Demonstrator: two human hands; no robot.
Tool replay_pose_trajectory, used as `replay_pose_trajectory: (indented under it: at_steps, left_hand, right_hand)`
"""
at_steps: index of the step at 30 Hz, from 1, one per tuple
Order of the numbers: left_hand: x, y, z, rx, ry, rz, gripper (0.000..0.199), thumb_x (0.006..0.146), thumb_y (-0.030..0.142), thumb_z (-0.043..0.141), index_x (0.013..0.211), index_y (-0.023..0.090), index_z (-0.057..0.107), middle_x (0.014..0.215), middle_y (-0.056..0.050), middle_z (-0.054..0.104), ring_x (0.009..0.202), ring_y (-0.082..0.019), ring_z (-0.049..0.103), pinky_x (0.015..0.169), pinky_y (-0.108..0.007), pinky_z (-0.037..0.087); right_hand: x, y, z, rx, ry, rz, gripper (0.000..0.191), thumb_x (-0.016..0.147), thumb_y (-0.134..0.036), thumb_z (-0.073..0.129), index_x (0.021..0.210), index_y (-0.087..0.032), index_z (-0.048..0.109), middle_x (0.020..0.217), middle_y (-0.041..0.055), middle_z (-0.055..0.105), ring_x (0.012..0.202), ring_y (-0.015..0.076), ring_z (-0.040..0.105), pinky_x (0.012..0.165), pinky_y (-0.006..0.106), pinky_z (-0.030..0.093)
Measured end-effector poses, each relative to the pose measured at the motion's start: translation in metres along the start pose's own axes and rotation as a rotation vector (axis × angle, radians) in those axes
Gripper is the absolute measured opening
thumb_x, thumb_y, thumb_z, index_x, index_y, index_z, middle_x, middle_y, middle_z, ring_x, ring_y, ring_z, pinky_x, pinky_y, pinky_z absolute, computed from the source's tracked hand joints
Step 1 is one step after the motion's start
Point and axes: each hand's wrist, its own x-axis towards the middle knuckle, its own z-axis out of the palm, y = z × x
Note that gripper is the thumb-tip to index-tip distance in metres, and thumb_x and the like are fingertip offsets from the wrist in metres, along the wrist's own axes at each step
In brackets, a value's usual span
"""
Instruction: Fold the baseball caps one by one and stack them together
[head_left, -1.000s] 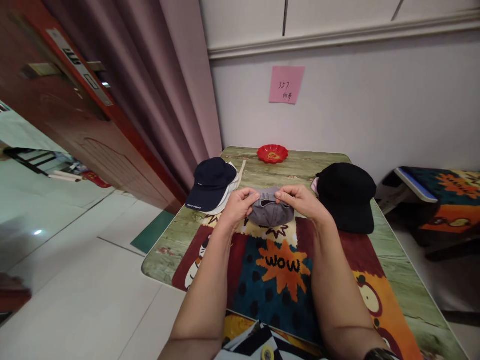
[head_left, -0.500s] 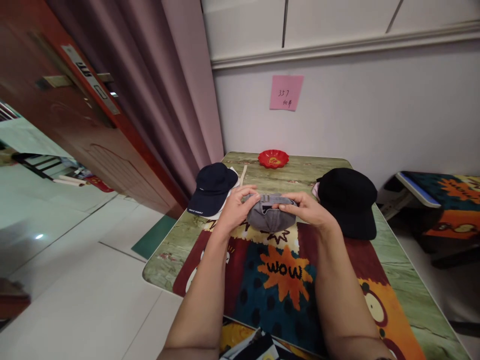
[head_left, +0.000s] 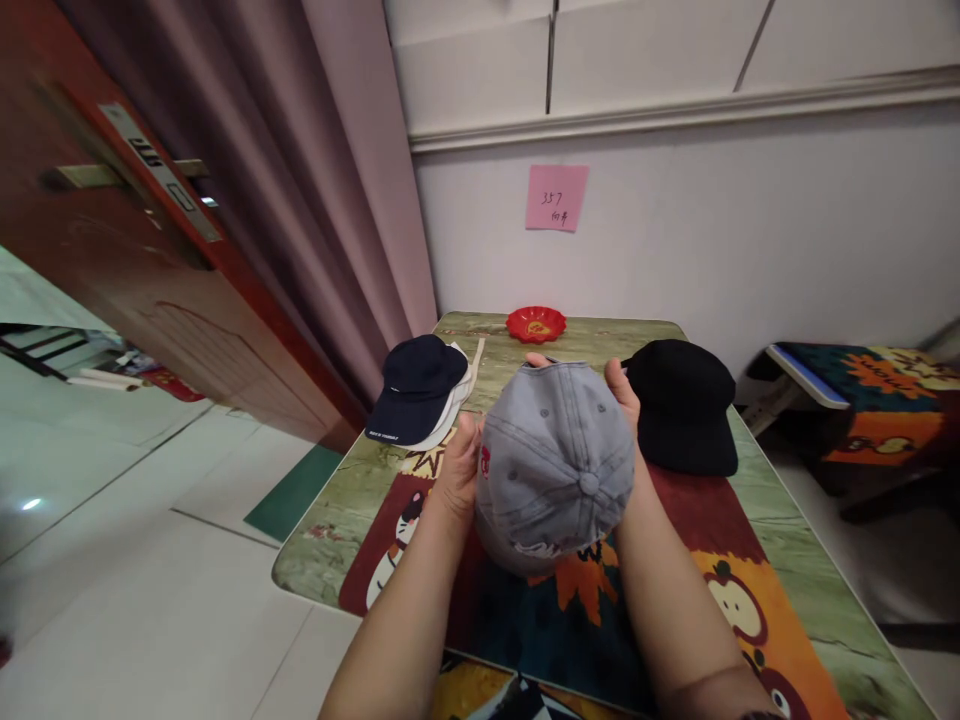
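Observation:
A grey baseball cap (head_left: 559, 460) is held up between both hands above the table, its crown toward me and its brim pointing down and toward my body. My left hand (head_left: 461, 470) grips its left side, with some fingers hidden behind the cap. On the opposite side, my right hand (head_left: 626, 405) holds the edge, thumb showing and the other fingers mostly out of sight. To the left lies a navy cap (head_left: 420, 385) on top of a white one (head_left: 450, 418). A black cap (head_left: 681, 405) rests at the right, beside my right hand.
A red scalloped dish (head_left: 536, 324) stands at the table's far edge. A patterned mat with cartoon prints (head_left: 682, 515) covers part of the wood-look table (head_left: 315, 540). An open door (head_left: 225, 330) and a curtain (head_left: 352, 170) are at the left; another table (head_left: 810, 372) is at the right.
The grey cap has been raised closer to me and turned, so its crown now shows instead of the back strap. Both hands have shifted to its sides.

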Motion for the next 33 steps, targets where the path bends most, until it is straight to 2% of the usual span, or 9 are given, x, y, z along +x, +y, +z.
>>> replay_pose_trajectory:
  at_steps: [3,8,14,20,22,25,28,30,33]
  left_hand:
    - [-0.001,-0.005,0.0,-0.095,0.042,0.016,0.049,0.065,0.062,0.077,0.088,0.018,0.07,0.088,-0.011,0.076,0.11,-0.037,0.068,0.088,-0.048,0.058]
    - [0.001,0.006,0.011,-0.149,0.195,0.129,0.028,0.079,0.047,0.067,0.088,0.022,0.072,0.093,-0.005,0.077,0.116,-0.031,0.066,0.092,-0.041,0.058]
    - [0.02,0.013,0.016,-0.192,0.142,0.139,0.046,0.089,0.056,0.052,0.108,0.02,0.073,0.103,-0.007,0.077,0.11,-0.028,0.069,0.088,-0.039,0.059]
    - [0.036,0.025,0.006,-0.238,0.149,0.185,0.039,0.09,0.052,0.054,0.107,0.022,0.073,0.108,-0.005,0.077,0.105,-0.024,0.07,0.087,-0.036,0.059]
    - [0.041,0.027,0.002,-0.236,0.144,0.166,0.042,0.089,0.055,0.055,0.107,0.021,0.073,0.103,-0.006,0.077,0.102,-0.024,0.071,0.086,-0.036,0.059]
    - [0.05,0.025,-0.008,-0.204,0.147,0.105,0.044,0.088,0.057,0.056,0.106,0.02,0.073,0.097,-0.006,0.078,0.098,-0.025,0.072,0.084,-0.036,0.059]
    - [0.059,0.015,-0.017,-0.213,0.159,0.047,0.046,0.087,0.059,0.055,0.104,0.02,0.073,0.093,-0.006,0.077,0.098,-0.025,0.072,0.084,-0.038,0.058]
    - [0.061,0.004,-0.021,-0.214,0.159,-0.017,0.051,0.088,0.064,0.05,0.1,0.021,0.073,0.087,-0.007,0.077,0.097,-0.027,0.072,0.084,-0.04,0.058]
    - [0.056,-0.02,-0.022,-0.108,0.09,-0.199,0.058,0.083,0.073,0.05,0.089,0.019,0.072,0.081,-0.011,0.075,0.088,-0.029,0.072,0.077,-0.041,0.058]
  right_hand:
    - [0.004,0.008,-0.004,-0.068,0.171,-0.103,0.068,0.08,-0.079,0.038,0.102,-0.024,0.07,0.094,0.0123,0.071,0.107,0.0345,0.065,0.09,0.048,0.054]
    - [0.023,0.023,-0.011,-0.038,0.435,-0.27,0.049,0.072,-0.077,0.054,0.075,-0.028,0.056,0.083,0.0082,0.067,0.109,0.0311,0.061,0.096,0.046,0.053]
    - [0.026,0.028,-0.009,0.181,0.266,-0.137,0.059,0.073,-0.08,0.053,0.095,-0.026,0.066,0.098,0.0096,0.072,0.119,0.0335,0.058,0.1,0.051,0.049]
    - [-0.001,0.031,-0.003,0.305,0.096,0.044,0.077,0.078,-0.087,0.043,0.119,-0.024,0.062,0.117,0.0108,0.072,0.116,0.0313,0.065,0.099,0.054,0.05]
    - [-0.02,0.047,0.005,0.387,0.125,0.094,0.065,0.079,-0.077,0.056,0.115,-0.024,0.063,0.114,0.0093,0.074,0.111,0.0294,0.068,0.096,0.05,0.053]
    - [-0.054,0.084,0.024,0.563,0.264,0.189,0.037,0.076,-0.046,0.078,0.104,-0.025,0.067,0.101,0.0024,0.078,0.095,0.0227,0.073,0.086,0.038,0.059]
    - [-0.076,0.105,0.038,0.698,0.353,0.219,0.032,0.074,-0.023,0.08,0.104,-0.025,0.07,0.104,-0.0001,0.078,0.091,0.0186,0.074,0.085,0.032,0.06]
    - [-0.076,0.094,0.037,0.672,0.407,0.187,0.031,0.074,-0.019,0.079,0.103,-0.024,0.07,0.102,0.0006,0.079,0.091,0.0189,0.075,0.084,0.031,0.061]
    - [-0.059,0.043,0.014,0.514,0.491,0.07,0.031,0.074,-0.024,0.079,0.104,-0.023,0.07,0.1,0.0026,0.079,0.093,0.0215,0.075,0.085,0.034,0.061]
